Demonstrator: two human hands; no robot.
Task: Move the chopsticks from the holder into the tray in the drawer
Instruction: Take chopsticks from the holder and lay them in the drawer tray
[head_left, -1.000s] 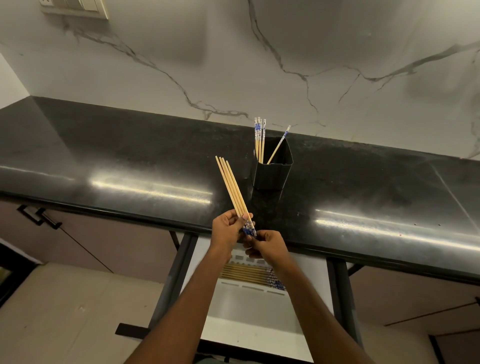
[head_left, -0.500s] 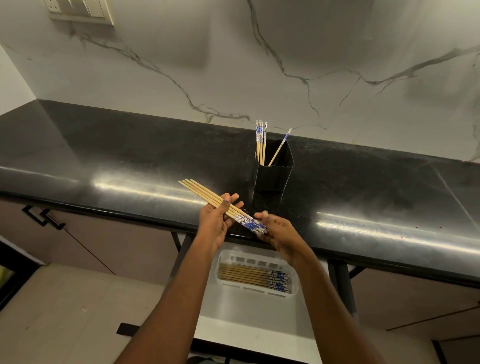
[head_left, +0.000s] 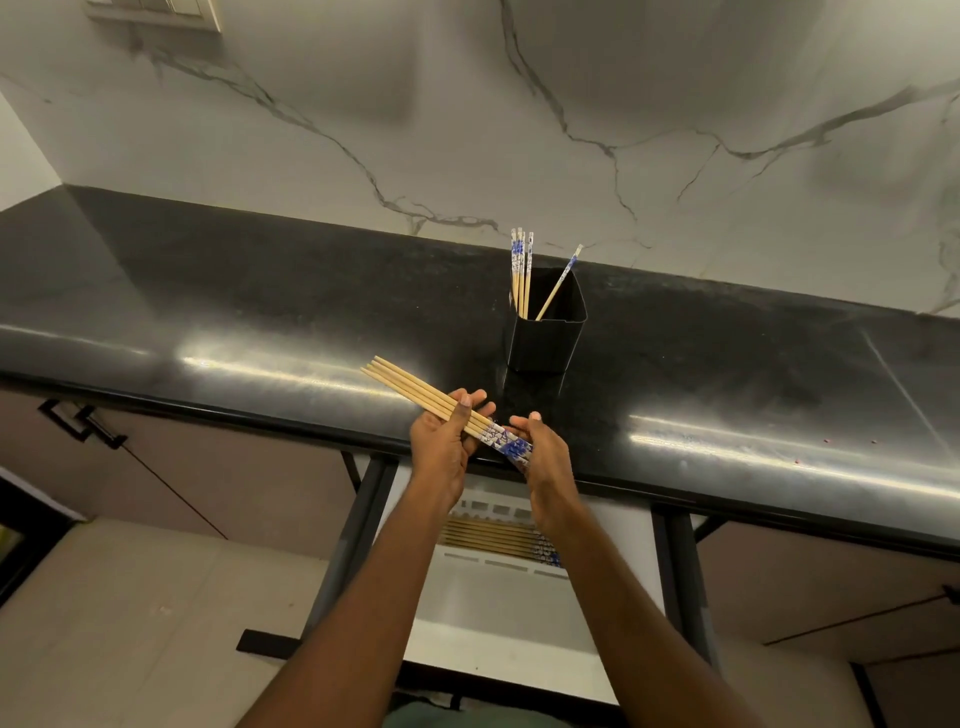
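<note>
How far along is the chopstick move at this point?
Done: one batch of chopsticks lies in the tray in the open drawer. In hand: the left hand and right hand hold a bundle. Left: several sticks stand in the black holder.

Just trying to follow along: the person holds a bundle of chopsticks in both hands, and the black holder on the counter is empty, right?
Not quite. The black holder on the counter is not empty: a few chopsticks stand in it, as the head view shows. The left hand and right hand do both hold the bundle of chopsticks.
</note>
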